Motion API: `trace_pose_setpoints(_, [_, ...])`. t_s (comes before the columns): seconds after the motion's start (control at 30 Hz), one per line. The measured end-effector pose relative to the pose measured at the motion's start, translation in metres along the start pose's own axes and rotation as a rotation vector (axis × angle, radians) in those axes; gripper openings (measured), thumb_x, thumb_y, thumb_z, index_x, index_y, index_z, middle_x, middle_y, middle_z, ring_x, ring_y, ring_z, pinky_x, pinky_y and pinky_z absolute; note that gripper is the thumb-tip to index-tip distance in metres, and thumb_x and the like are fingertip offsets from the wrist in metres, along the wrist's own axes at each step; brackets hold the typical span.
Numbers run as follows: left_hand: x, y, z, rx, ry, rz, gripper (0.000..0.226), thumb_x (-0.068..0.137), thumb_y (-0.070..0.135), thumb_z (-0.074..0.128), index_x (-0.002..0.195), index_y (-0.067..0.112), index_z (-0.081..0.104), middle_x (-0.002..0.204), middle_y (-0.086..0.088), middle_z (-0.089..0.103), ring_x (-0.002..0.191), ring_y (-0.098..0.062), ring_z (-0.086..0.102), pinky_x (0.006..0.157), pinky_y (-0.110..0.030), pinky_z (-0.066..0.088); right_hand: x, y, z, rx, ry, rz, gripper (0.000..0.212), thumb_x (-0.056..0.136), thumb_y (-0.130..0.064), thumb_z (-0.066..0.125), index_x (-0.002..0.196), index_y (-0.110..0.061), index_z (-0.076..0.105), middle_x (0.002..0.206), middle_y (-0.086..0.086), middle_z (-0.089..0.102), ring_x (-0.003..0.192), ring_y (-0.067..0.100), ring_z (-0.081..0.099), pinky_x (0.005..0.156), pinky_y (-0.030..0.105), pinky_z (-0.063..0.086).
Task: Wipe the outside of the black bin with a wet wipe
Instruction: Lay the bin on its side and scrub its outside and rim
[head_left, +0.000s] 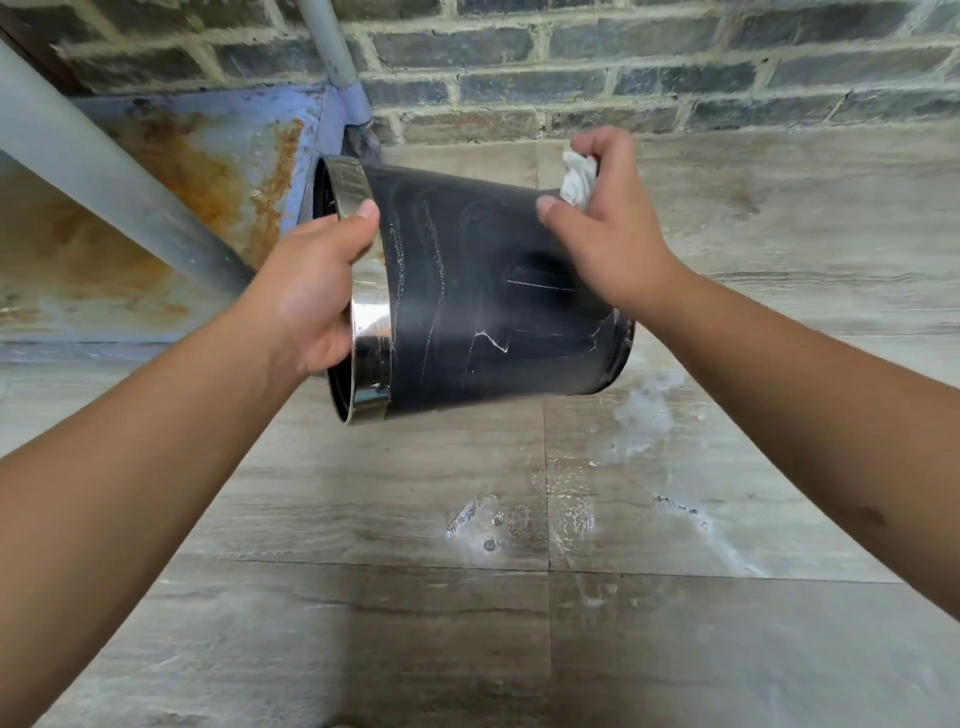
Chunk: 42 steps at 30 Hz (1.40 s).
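Black bin (467, 306) hung on its side in the air, gripped at the chrome rim (363, 322) by the left hand (311, 301), fingers curled inside. The right hand (608, 239) pinched a crumpled wet wipe (577, 179) against the upper wall near the base. Pale streaks showed across the side, so I judged the wiping partway done. Wet patches marked the tiled floor (363, 597) below.

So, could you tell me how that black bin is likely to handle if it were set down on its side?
The black bin is round and tapered, so it would probably roll in a curve. It seems light: the left hand holds it by the rim.
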<state>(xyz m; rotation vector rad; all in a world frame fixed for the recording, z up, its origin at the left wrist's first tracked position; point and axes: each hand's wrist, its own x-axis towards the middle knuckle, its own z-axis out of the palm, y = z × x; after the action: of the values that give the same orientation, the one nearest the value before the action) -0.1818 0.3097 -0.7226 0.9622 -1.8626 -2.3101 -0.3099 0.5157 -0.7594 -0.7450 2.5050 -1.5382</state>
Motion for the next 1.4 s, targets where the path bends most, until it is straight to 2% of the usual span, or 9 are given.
trace_pose_setpoints(0.1, [0.001,-0.004,-0.004,-0.005,-0.032,0.015,0.02,0.093,0.028,0.06,0.093,0.01,0.067,0.092,-0.012,0.077,0.093,-0.032,0.073,0.076,-0.055,0.058,0.021,0.02,0.003,-0.026,0.047,0.139,0.006,0.094,-0.023,0.055,0.099,-0.022,0.052,0.109,0.001,0.043,0.095,0.008,0.046,0.08,0.02,0.032])
trace_pose_setpoints(0.27, [0.001,-0.004,-0.006,-0.006,-0.063,0.018,0.023,0.094,0.029,0.059,0.103,0.008,0.065,0.091,-0.009,0.077,0.094,-0.031,0.073,0.077,-0.053,0.058,0.009,0.035,0.012,-0.037,0.046,0.087,0.011,0.092,-0.02,0.063,0.097,-0.023,0.072,0.108,-0.005,0.067,0.105,0.013,0.057,0.094,0.02,0.041])
trace_pose_setpoints(0.47, [0.006,-0.002,-0.003,-0.032,0.014,0.034,0.016,0.094,0.028,0.06,0.095,0.013,0.062,0.077,-0.001,0.076,0.078,-0.025,0.075,0.061,-0.046,0.059,-0.046,0.02,0.039,-0.004,0.183,-0.147,0.014,0.089,-0.012,0.067,0.096,-0.021,0.075,0.101,-0.01,0.068,0.101,0.012,0.063,0.092,0.023,0.046])
trace_pose_setpoints(0.7, [0.007,-0.002,-0.009,0.014,-0.003,0.013,0.023,0.094,0.031,0.059,0.106,0.012,0.066,0.09,-0.002,0.077,0.09,-0.026,0.074,0.071,-0.05,0.06,-0.092,0.035,0.043,-0.234,-0.152,-0.549,0.025,0.088,0.004,0.058,0.107,-0.005,0.072,0.092,0.01,0.059,0.084,0.028,0.053,0.079,0.03,0.04])
trace_pose_setpoints(0.87, [0.006,0.001,-0.007,0.023,0.0,-0.001,0.025,0.095,0.031,0.058,0.107,0.012,0.068,0.095,-0.004,0.077,0.093,-0.027,0.073,0.07,-0.047,0.06,-0.12,0.039,0.044,-0.353,-0.466,-0.72,0.026,0.079,0.012,0.063,0.098,-0.003,0.073,0.093,0.012,0.069,0.082,0.031,0.062,0.068,0.04,0.054])
trace_pose_setpoints(0.97, [0.005,0.001,-0.006,0.009,-0.016,0.007,0.022,0.096,0.029,0.056,0.102,0.012,0.069,0.092,-0.006,0.077,0.09,-0.028,0.074,0.065,-0.045,0.06,-0.121,0.027,0.037,-0.312,-0.461,-0.682,0.018,0.083,0.001,0.07,0.096,-0.011,0.075,0.091,0.004,0.071,0.083,0.026,0.063,0.072,0.038,0.052])
trace_pose_setpoints(1.1, [0.004,-0.002,-0.005,-0.005,-0.042,0.027,0.033,0.098,0.026,0.054,0.079,0.017,0.079,0.082,-0.002,0.077,0.082,-0.025,0.075,0.06,-0.042,0.06,-0.07,0.003,0.015,-0.227,-0.142,-0.532,0.015,0.094,-0.025,0.063,0.08,-0.032,0.064,0.077,-0.02,0.061,0.074,0.009,0.054,0.076,0.022,0.039])
trace_pose_setpoints(1.23, [0.004,-0.002,-0.006,-0.016,-0.063,0.035,0.037,0.098,0.026,0.054,0.073,0.02,0.08,0.082,-0.002,0.078,0.083,-0.025,0.075,0.062,-0.042,0.06,-0.003,0.019,-0.015,-0.203,0.225,-0.106,0.015,0.09,-0.016,0.062,0.104,-0.013,0.068,0.101,0.005,0.065,0.087,0.015,0.056,0.07,0.011,0.037])
trace_pose_setpoints(1.4, [0.004,-0.004,-0.008,-0.002,-0.021,0.033,0.019,0.095,0.028,0.058,0.093,0.015,0.073,0.088,-0.002,0.077,0.09,-0.026,0.074,0.067,-0.046,0.06,0.009,0.029,0.009,-0.428,0.024,-0.063,0.022,0.096,-0.023,0.055,0.108,-0.01,0.069,0.1,0.015,0.063,0.094,0.028,0.058,0.071,0.027,0.035])
